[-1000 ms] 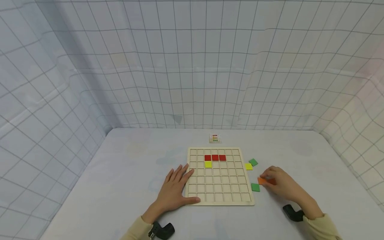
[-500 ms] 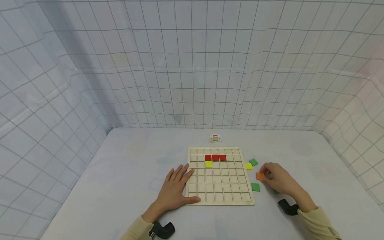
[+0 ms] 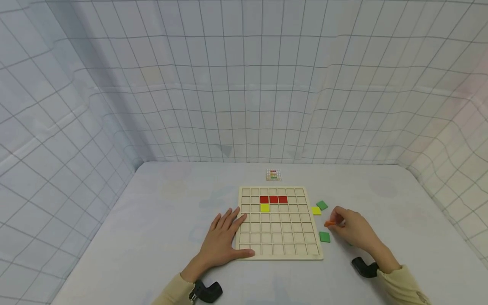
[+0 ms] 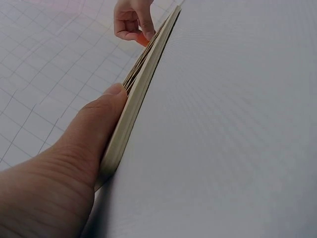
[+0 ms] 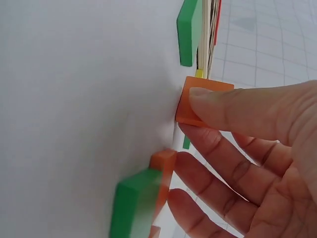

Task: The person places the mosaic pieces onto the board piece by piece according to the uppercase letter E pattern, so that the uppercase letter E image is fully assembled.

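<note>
My left hand (image 3: 222, 243) lies spread over the left side and near corner of a pale gridded board (image 3: 282, 257). Its thumb rests on the board's near rim, as the left wrist view also shows. Right of the board, my right hand (image 3: 352, 231) pinches an orange square tile (image 5: 186, 110) between thumb and fingers, tilted above the table. Green tiles (image 5: 190, 34) and another orange tile (image 5: 162, 171) lie near that hand. Several red tiles (image 3: 273, 199) sit in a row on the board, with a yellow tile (image 3: 264, 208) beneath the leftmost one.
A small pattern card (image 3: 273, 175) lies beyond the board's far edge. Along the board's right side are a loose yellow tile (image 3: 316, 210) and a loose green tile (image 3: 322, 205). White gridded curtains (image 3: 244, 84) enclose the table at the back and sides.
My right hand has lifted the orange tile and shifted it slightly left and away from me, tilting it edge-on to the head view. My left hand has stayed on the board.
</note>
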`<action>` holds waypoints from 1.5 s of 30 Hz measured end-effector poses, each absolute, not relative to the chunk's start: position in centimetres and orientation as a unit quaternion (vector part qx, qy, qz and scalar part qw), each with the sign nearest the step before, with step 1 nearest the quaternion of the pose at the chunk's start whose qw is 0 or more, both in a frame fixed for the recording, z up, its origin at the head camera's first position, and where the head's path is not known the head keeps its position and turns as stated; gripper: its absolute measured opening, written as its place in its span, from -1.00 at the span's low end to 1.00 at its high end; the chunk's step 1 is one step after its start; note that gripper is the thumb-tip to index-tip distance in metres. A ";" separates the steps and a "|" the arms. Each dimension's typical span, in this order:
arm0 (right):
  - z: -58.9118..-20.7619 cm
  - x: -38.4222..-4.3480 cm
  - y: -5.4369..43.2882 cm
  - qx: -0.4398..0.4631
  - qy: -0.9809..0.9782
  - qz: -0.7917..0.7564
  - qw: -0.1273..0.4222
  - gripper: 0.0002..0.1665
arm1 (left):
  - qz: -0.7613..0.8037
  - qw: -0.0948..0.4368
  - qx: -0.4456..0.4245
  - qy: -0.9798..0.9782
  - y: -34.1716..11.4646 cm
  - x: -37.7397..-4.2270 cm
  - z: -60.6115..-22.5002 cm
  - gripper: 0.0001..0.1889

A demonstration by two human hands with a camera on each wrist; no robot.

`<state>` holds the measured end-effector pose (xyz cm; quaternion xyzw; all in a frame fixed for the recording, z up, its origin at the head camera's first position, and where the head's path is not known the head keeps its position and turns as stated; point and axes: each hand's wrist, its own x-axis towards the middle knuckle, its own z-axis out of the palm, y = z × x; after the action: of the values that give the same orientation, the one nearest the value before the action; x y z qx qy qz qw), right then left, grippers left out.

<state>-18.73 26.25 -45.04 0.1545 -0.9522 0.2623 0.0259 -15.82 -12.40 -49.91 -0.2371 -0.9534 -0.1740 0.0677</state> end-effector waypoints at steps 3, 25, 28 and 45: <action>-45.0 -18.6 25.9 0.160 -0.949 0.268 0.041 -0.73 | -0.175 0.071 -0.238 -0.953 -12.4 -15.8 -50.0 0.09; -45.5 -21.4 17.9 0.210 -0.890 0.404 0.020 -0.84 | -0.181 0.077 -0.238 -0.951 -12.5 -15.8 -50.1 0.08; -45.2 -21.5 16.6 0.224 -0.889 0.399 0.011 -0.86 | -0.176 0.073 -0.238 -0.953 -12.5 -15.8 -50.0 0.08; -45.3 -22.8 11.9 0.243 -0.891 0.384 -0.022 -0.89 | -0.170 0.054 -0.236 -0.955 -12.5 -16.0 -49.6 0.09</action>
<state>-22.84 11.93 -45.28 0.2426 -0.8905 0.3842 -0.0224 -15.96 -12.53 -49.64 -0.2357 -0.9552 -0.1704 0.0543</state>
